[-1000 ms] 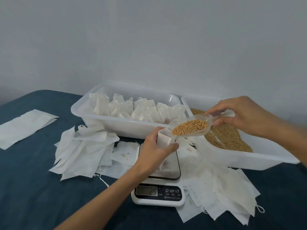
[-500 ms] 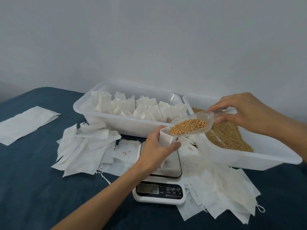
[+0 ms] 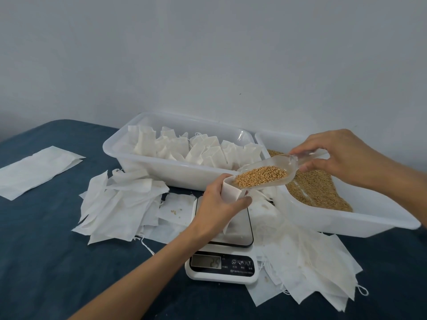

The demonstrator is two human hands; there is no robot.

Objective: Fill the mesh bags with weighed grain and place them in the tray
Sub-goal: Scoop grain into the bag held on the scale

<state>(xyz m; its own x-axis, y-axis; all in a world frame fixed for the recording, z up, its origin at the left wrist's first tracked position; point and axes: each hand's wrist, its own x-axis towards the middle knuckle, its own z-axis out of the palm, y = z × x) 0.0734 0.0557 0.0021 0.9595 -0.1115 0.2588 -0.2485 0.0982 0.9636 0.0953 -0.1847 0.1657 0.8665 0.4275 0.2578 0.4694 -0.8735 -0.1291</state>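
Empty bags (image 3: 120, 204) litter the cloth around the scale (image 3: 223, 257); left hand (image 3: 217, 204) grips a mesh bag (image 3: 231, 189) above it, right hand (image 3: 342, 155) pinches the grain-laden scoop (image 3: 265, 174) at its mouth

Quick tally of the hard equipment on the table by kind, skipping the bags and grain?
White plastic trays: 2, bag tray, grain tray
Digital scale: 1
Clear scoop: 1
Total: 4

Bare cloth (image 3: 46, 262) at left; empty bags (image 3: 120, 209) crowd the scale (image 3: 223, 264)
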